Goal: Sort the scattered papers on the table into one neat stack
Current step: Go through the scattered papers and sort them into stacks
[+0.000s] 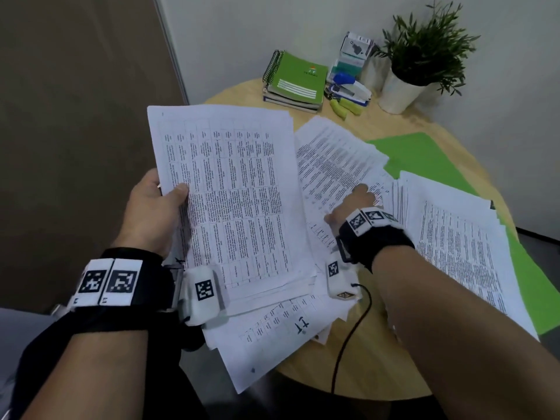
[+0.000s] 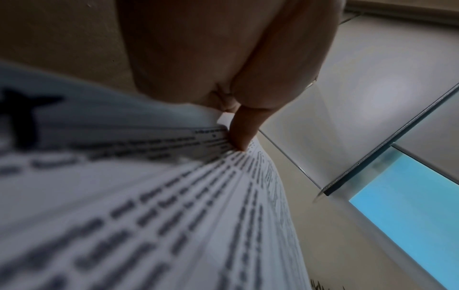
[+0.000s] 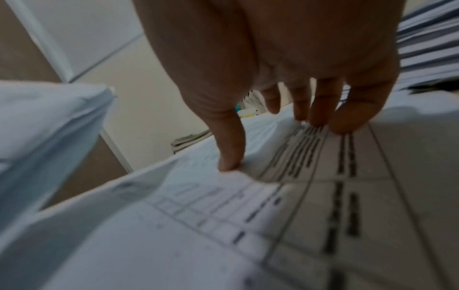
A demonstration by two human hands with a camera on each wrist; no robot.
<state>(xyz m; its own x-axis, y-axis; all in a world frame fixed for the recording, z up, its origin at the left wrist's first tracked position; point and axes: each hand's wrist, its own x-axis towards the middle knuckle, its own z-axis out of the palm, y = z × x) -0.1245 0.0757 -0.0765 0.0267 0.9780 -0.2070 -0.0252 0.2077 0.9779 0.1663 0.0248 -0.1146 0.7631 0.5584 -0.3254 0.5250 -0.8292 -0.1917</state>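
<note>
A sheaf (image 1: 230, 189) of white printed sheets with tables of small text is lifted off the counter (image 1: 403, 125), its left edge gripped. Just right of it, loose sheets (image 1: 333, 159) lie fanned and overlapping on the counter. Farther right sits a thicker, uneven pile (image 1: 454, 234). More sheets (image 1: 272, 334) jut over the near counter edge, one marked in black ink.

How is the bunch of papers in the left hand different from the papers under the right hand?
The held bunch is lifted, gripped by the left hand; the loose papers lie on the table, touched by the right hand. The held bunch looks squared; the loose papers are fanned. Both are white, printed sheets.
</note>
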